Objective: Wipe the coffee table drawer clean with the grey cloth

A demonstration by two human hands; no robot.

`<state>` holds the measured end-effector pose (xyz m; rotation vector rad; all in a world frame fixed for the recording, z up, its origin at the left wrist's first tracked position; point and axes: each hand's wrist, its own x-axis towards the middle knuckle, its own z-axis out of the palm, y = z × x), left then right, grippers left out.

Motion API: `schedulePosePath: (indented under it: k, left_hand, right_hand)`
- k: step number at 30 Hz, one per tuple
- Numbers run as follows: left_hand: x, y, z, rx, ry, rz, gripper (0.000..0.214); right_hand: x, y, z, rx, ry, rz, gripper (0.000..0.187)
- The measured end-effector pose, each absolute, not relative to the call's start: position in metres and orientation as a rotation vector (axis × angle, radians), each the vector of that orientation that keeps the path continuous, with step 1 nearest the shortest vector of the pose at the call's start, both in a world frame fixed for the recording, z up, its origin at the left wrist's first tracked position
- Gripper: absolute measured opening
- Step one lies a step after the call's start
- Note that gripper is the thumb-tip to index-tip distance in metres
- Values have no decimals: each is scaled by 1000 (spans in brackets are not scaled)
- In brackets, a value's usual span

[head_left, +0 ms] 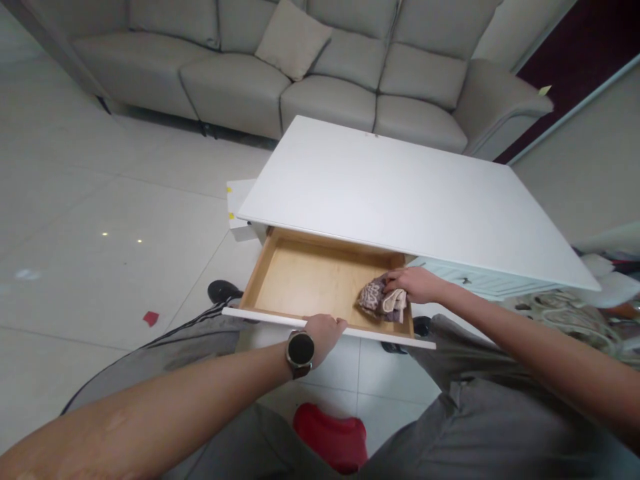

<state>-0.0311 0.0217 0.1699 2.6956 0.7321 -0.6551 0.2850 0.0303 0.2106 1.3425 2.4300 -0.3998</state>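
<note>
Right now, your right hand (413, 283) pinches the patterned cloth (371, 298) inside the drawer (310, 273), near its front right corner, while your left hand (323, 332) grips the front edge. Pulling harder there could tip the drawer. The cloth, bunched, lies roughly along that edge, pale fold (395, 301) rightward.

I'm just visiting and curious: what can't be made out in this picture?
All in the head view:
- Underside of the patterned cloth: hidden by its own folds and the right hand.
- Most fingers of the left hand: hidden behind the back of that hand.
- Far end of the drawer: hidden beneath the white tabletop.
- Reading on the watch: too dark and small.
- Top of the sofa: cut off by the upper edge.
</note>
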Motion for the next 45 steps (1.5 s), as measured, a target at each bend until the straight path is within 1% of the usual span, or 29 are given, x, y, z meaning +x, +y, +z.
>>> schedulePosePath:
  k: [2, 3, 6, 9, 12, 17, 26, 31, 35, 40, 45]
  left_hand:
    - [-30, 23, 168, 2700, 712, -665, 42]
    - [-30, 23, 167, 2700, 705, -666, 41]
    - [-29, 23, 165, 2703, 694, -662, 42]
    - [-29, 22, 164, 2713, 705, -669, 43]
    - [-29, 22, 167, 2721, 730, -677, 41]
    - [-30, 25, 171, 2730, 666, -704, 41]
    - [-33, 24, 177, 2733, 629, -694, 38]
    - [-36, 22, 177, 2706, 639, -667, 37]
    - [-37, 21, 174, 2673, 633, -653, 33]
    - [-36, 21, 176, 2667, 611, -658, 33]
    - [-36, 21, 173, 2672, 632, -675, 32]
  right_hand:
    - [296, 21, 236, 1398, 2443, -357, 52]
    - [302, 18, 247, 1432, 2440, -332, 54]
    - [315, 11, 263, 1564, 2406, -252, 49]
    - [317, 13, 253, 1694, 2368, -191, 45]
    - [310, 23, 236, 1715, 2342, -162, 42]
    - [296, 45, 235, 1624, 2504, -96, 49]
    - [265, 79, 232, 1498, 2593, -257, 43]
    - [262, 90, 234, 1531, 2563, -258, 45]
    - [264, 88, 236, 1574, 2539, -318, 47]
    - [270, 78, 231, 1558, 2539, -388, 49]
    - [281, 70, 232, 1607, 2554, -306, 48]
